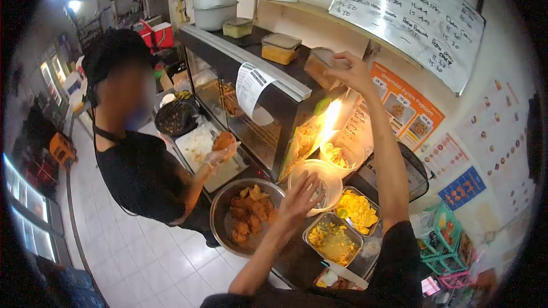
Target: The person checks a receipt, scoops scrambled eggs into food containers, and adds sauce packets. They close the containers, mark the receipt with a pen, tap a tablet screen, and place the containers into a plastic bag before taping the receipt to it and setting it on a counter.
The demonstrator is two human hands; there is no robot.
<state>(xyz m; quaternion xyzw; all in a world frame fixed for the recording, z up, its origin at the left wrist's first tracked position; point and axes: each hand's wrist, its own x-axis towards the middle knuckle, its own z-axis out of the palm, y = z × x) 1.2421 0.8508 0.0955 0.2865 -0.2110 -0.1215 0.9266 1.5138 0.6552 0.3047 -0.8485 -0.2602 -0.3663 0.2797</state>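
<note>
My right hand [349,73] is raised to the top of the display warmer, its fingers closed around a clear plastic container [321,68] with brownish contents. Lower down, my left hand [299,198] is over a round translucent tub [332,178], fingers apart and overlapping its opening. A large steel bowl [220,223] of fried chicken pieces [251,211] stands beside my left forearm. Near the tub are a metal tray of yellow chunks [358,211] and another tray of yellow bits in liquid [334,243]. Behind it stands a second tub [341,158] with yellow pieces, under bright light.
At left a co-worker [142,165] holds a fried chicken piece [224,141] in a gloved hand above a white board [212,174]. On the glass warmer [251,131] sits a lidded yellow-filled container [281,48]. A knife [345,275] lies near the counter's front edge.
</note>
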